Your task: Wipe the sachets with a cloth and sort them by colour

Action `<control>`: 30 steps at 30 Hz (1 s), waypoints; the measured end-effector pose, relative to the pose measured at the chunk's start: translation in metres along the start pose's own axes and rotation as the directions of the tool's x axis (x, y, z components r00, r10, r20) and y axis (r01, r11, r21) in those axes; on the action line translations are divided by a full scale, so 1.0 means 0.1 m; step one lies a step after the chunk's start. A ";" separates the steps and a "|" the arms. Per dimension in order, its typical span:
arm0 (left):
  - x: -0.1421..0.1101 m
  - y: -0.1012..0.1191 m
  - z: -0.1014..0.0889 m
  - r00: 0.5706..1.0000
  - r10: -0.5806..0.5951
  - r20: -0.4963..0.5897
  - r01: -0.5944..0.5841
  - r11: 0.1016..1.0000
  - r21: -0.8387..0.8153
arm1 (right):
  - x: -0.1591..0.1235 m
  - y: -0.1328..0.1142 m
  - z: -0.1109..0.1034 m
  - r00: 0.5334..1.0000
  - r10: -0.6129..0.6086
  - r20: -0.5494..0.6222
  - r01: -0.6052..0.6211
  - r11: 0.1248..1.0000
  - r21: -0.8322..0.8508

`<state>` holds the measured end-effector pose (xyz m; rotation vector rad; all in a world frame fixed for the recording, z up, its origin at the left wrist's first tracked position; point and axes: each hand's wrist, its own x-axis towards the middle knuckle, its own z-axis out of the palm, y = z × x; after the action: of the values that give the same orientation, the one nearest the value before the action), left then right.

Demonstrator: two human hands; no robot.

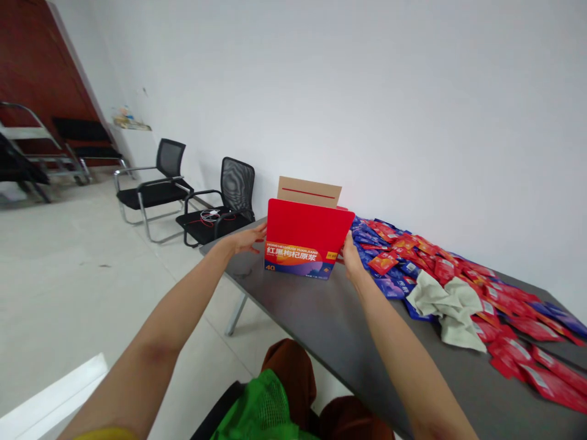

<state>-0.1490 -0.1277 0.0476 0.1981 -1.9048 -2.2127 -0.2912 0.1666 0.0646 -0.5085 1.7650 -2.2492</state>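
Carton (298, 260), its flaps upright, sits between the hands, long side running from one to the other, with the left hand (248, 238) spread open just beside one end and the right hand (351, 255) about as near the other, fingertips partly hidden, so its grip I cannot tell.

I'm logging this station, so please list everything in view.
Box: one, red and blue, between hands
Packets: many, red and blue, table's right
Cloth: apparently one, off-white, on packets
Table: one, grey, beside wall
Chairs: at least three, black, left
Cables: several, white and red, nearest chair
Trolley: one, silver, far left
Door: one, reddish-brown, far left
Ledge items: blurred
White object: one, lower left
Clothing: green, brown
Hands: two, bare, at box
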 end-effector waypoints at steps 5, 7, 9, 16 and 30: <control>-0.15 0.27 -0.10 0.996 -0.087 -0.023 0.082 0.984 -0.161 | -0.05 -0.02 -0.13 0.989 0.143 -0.035 -0.144 0.990 -0.011; -0.23 0.35 -0.08 0.993 -0.115 0.040 0.120 0.976 -0.184 | -0.11 -0.13 -0.19 0.980 0.190 -0.057 -0.192 0.981 -0.034; -0.28 0.39 -0.03 0.992 -0.119 0.039 0.124 0.979 -0.161 | -0.17 -0.30 -0.23 0.991 0.105 -0.087 -0.112 0.991 -0.078; -0.23 0.36 0.28 0.988 -0.142 -0.056 0.145 0.989 0.038 | -0.32 -0.97 0.07 0.822 -0.564 0.077 0.557 0.770 -0.311; -0.19 0.21 0.32 0.987 -0.143 -0.071 0.152 0.978 0.145 | -0.61 -0.62 -0.02 0.382 -0.678 0.628 0.730 -0.195 -0.655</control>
<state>-0.1363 -0.0949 0.0729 0.4389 -2.0863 -2.1257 -0.2350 0.2073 0.1167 -2.3584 3.1126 -1.0046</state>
